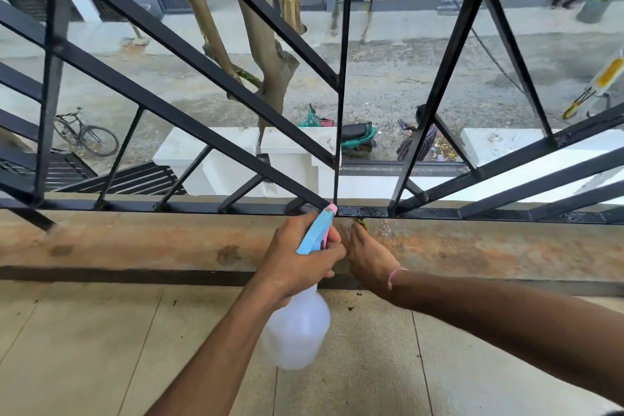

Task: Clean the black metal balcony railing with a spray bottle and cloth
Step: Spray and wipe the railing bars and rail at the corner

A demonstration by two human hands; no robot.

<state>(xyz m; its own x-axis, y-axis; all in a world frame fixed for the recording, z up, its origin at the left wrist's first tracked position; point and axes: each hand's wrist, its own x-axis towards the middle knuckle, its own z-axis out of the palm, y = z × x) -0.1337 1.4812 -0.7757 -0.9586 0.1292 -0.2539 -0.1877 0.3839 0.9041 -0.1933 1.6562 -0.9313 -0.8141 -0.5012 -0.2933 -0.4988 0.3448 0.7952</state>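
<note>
The left hand (297, 255) grips the spray bottle (299, 328) around its neck, fingers curled over the trigger, with the blue and pink spray head (319, 230) tilted up so its nozzle sits just beside the bottom rail (364, 212) of the black metal railing (189, 61). The translucent bottle body hangs below the hand, above the tiled balcony floor (84, 331). The right hand (369, 255) reaches to the same spot on the rail, fingertips pinching a small yellowish-green cloth (360, 222) that is mostly hidden behind the fingers; the cloth touches or nearly touches the underside of the rail, I cannot tell which. The stretch of rail next to the nozzle looks wet and glossy

The risks follow from how close everything is. With the nozzle this near the rail and the right hand beside it, a squeeze is likely to wet the fingers as much as the metal. Spray passing between the bars could drift down to the street, where a person and a green scooter (358, 137) sit below. Runoff may streak the stained concrete ledge (135, 240) under the rail. The cloth is held only by the fingertips at the balcony edge, so a slip could drop it through the gap
</note>
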